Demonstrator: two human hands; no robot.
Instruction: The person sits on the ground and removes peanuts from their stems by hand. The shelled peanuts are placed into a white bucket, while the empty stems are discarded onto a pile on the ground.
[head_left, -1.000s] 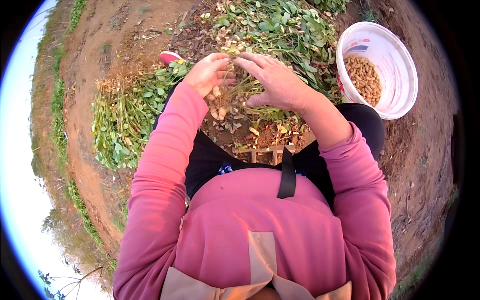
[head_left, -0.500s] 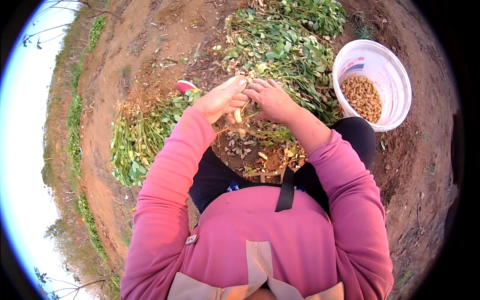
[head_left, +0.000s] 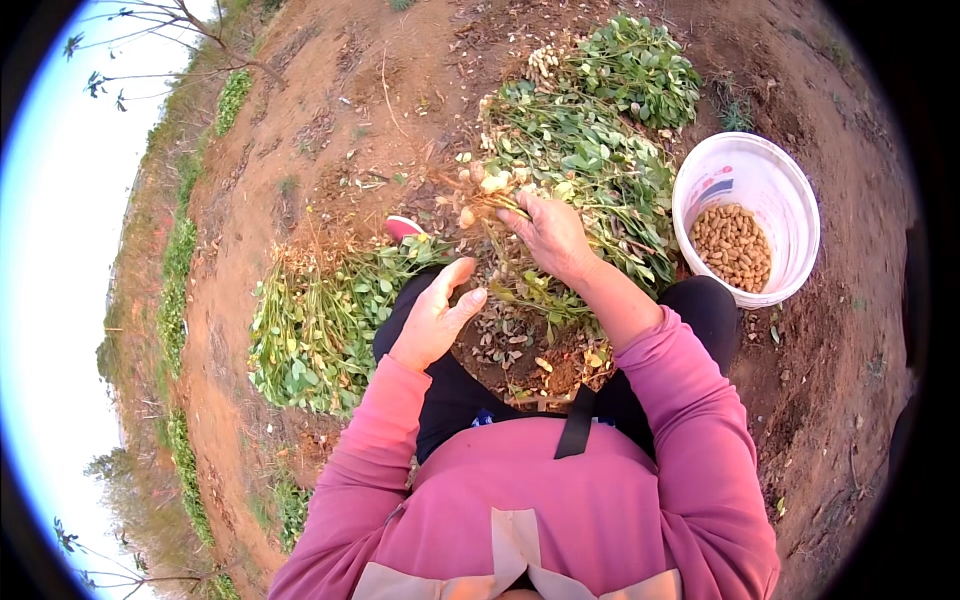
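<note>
My right hand point(head_left: 556, 240) is closed round the stems of a peanut plant point(head_left: 488, 193). Its roots and pale pods stick out past the fingers to the left, and leafy stems hang down below the hand. Just nearer to me and to the left, my left hand point(head_left: 434, 318) is open, thumb and fingers apart, with nothing seen in it. Beyond and right of my right hand lies a big heap of green peanut plants point(head_left: 590, 150). A white bucket point(head_left: 806, 205) on the right holds a layer of tan peanuts point(head_left: 732, 245).
A second pile of peanut plants point(head_left: 305, 335) lies on the left, by a pink shoe point(head_left: 403, 227). Loose leaves and bits of shell litter the brown soil between my knees. A bare-branched sapling point(head_left: 205, 30) stands at the far left edge.
My hands were close together around the pods and have parted. The left has drawn back toward me and opened; the right now holds the plant alone, pods raised to the left.
</note>
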